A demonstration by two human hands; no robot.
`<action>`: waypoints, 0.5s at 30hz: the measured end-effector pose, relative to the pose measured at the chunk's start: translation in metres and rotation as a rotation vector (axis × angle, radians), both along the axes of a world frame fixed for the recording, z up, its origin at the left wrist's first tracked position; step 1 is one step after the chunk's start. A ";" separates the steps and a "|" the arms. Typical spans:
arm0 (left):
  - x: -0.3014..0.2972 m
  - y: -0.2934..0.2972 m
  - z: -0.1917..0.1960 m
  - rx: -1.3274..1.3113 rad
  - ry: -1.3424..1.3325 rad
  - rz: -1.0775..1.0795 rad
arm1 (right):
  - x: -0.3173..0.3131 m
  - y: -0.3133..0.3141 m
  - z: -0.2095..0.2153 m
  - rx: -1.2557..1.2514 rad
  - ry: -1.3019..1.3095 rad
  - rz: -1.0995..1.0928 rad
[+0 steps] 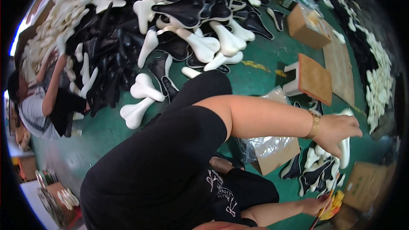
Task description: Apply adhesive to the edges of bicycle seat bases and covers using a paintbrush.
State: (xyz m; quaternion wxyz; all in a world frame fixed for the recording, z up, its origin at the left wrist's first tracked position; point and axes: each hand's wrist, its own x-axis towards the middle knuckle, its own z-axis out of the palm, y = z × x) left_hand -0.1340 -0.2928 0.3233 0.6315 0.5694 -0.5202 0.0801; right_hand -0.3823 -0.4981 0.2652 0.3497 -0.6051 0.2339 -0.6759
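Observation:
My left hand (336,133), with a gold watch at its wrist, grips a white saddle-shaped foam pad (346,147) on my right-hand side. The hand covers the pad's middle. Lower down, my right hand (316,205) is closed around a thin stick-like brush (333,187). Its tip points up toward the pile. Close against that hand is a yellow and red crumpled thing (338,204), whose kind I cannot make out. Beneath and between my hands lies a small pile of white pads and black saddle shells (316,174).
A cardboard box with clear plastic (277,155) sits beside my legs. Beyond are a stool with a brown top (315,79) and another carton (309,25). Large heaps of black and white saddle parts (191,12) cover the floor. Another person (42,102) sits at left.

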 end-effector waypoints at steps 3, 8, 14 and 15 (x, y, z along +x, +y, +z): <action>0.058 0.055 -0.002 0.111 -0.103 0.052 | -0.004 -0.011 -0.010 0.038 -0.011 0.029; 0.185 0.240 -0.117 1.194 -0.052 0.778 | 0.015 0.007 -0.019 -0.004 0.249 0.012; 0.245 0.489 -0.164 1.112 0.157 1.613 | 0.057 0.033 -0.019 0.016 0.462 -0.013; 0.251 0.536 -0.186 0.961 0.210 1.622 | 0.072 0.037 -0.022 0.020 0.457 0.005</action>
